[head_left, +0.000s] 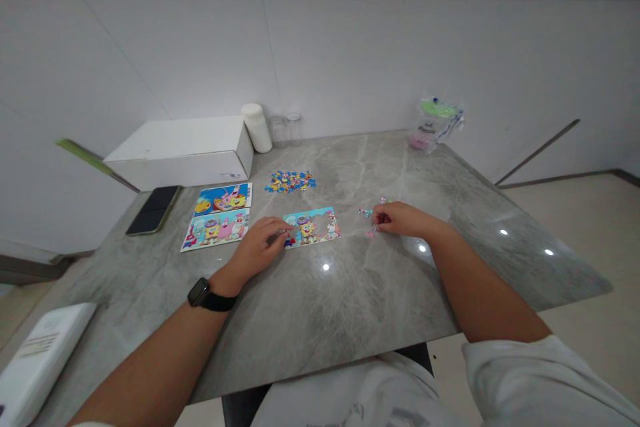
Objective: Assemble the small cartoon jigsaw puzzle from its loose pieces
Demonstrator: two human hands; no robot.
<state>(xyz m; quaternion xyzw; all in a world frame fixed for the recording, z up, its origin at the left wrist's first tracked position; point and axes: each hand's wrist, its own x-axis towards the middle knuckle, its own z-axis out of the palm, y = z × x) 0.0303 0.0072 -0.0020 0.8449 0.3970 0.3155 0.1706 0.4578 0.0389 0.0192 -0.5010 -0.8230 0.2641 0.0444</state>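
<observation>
A partly assembled cartoon jigsaw puzzle (307, 229) lies flat on the grey table, with a gap showing grey in its right half. At its left edge is my left hand (261, 244), fingers curled and closed, fingertips touching the edge; whatever they pinch is too small to make out. My right hand (400, 220) is over a few loose pieces (365, 212) right of the puzzle, its thumb and finger pinched on a small pinkish puzzle piece (375, 228). Two printed picture cards (216, 229) lie left of the puzzle. A heap of loose puzzle pieces (290, 181) lies behind it.
A white box (195, 167) stands at the back left, beside a white cylinder (257, 128) and clear glasses (293, 127). A phone (154, 210) lies at left. A plastic bag (435, 123) sits at the back right. A white case (45, 353) occupies the near left corner.
</observation>
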